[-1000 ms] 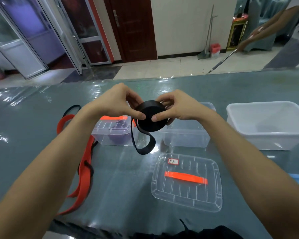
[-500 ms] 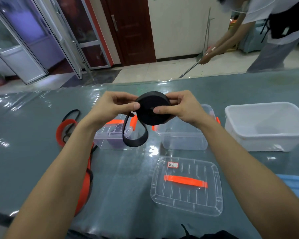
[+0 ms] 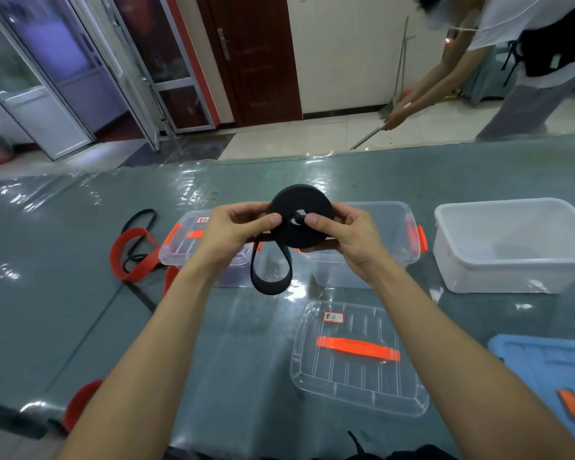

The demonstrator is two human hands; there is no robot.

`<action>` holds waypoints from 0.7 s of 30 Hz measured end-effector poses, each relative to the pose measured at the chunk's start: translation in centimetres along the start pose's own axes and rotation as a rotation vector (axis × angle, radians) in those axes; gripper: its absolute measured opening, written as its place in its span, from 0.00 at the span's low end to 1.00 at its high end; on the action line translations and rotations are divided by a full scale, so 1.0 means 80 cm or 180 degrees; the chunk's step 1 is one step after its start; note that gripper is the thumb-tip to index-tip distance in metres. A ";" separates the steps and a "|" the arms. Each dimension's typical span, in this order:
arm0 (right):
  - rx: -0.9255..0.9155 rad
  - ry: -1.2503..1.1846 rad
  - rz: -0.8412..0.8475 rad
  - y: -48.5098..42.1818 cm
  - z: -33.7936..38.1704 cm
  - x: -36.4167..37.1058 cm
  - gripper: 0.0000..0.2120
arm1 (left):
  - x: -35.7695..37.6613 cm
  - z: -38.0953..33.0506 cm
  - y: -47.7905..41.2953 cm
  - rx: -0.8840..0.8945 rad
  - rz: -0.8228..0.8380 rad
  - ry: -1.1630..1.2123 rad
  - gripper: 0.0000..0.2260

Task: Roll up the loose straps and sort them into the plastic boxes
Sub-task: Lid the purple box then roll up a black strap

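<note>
**Hands.** The left hand (image 3: 236,227) and the right hand (image 3: 342,237) are meeting at the centre of the frame, raised above the table (image 3: 63,293). Both are pinching the black strap roll (image 3: 301,224). Each thumb is pressing on the flat face turned toward the camera, and the fingers are curling behind the roll. The right thumb is lying just beside the small opening at the roll's centre.

**Task item.** The black strap roll is standing on edge between the two hands, clear of the table. An unwound loop (image 3: 273,277) of the same strap is hanging from its lower left side, beneath the left hand.

**Containers.**
- A left clear box (image 3: 180,257) with an orange latch and a paper label is sitting behind the left hand.
- A right clear box (image 3: 395,260), open at the top, is sitting behind the right hand.
- A white tub (image 3: 512,254) is standing at centre right, beside the right clear box.
- A clear lid (image 3: 356,386) with an orange handle and a label is lying flat at lower centre.
- A blue lid (image 3: 545,366) is lying at the lower right edge.

**Other items.** A red strap (image 3: 130,247) is lying loose at centre left, with a thin black strap (image 3: 140,215) alongside it. At upper right, a second person (image 3: 512,61) is bending forward over the tiled floor, gripping a long handle.
</note>
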State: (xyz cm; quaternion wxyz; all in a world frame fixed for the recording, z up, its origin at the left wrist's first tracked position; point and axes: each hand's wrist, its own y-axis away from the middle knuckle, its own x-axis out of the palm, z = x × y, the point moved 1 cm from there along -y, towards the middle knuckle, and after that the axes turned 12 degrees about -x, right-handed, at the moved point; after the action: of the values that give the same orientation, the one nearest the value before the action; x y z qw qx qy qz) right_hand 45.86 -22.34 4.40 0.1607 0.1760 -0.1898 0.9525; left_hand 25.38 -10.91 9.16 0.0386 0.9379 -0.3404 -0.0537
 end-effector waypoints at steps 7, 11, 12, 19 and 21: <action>0.0463 0.1603 0.1289 -0.012 0.034 -0.007 0.23 | -0.013 -0.055 0.002 0.0212 0.0137 -0.2188 0.16; 0.0577 0.2120 0.1794 -0.026 0.056 0.013 0.25 | -0.003 -0.081 -0.004 0.0198 0.0435 -0.2938 0.10; 0.0483 0.2151 0.1843 -0.028 0.056 0.016 0.22 | -0.003 -0.086 -0.006 0.0206 0.0474 -0.2953 0.10; 0.0013 0.1415 0.1138 -0.023 0.048 0.004 0.18 | -0.023 -0.071 -0.001 0.0285 0.0116 -0.1663 0.17; -0.0040 0.1228 0.0894 -0.021 0.040 0.002 0.17 | -0.021 -0.050 0.003 0.0360 -0.0046 -0.1190 0.16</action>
State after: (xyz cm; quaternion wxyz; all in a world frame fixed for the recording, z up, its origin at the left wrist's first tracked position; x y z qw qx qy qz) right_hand 47.21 -22.21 7.74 0.0611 -0.0384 -0.1841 0.9803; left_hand 24.46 -9.92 13.25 -0.0785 0.9147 -0.3374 -0.2081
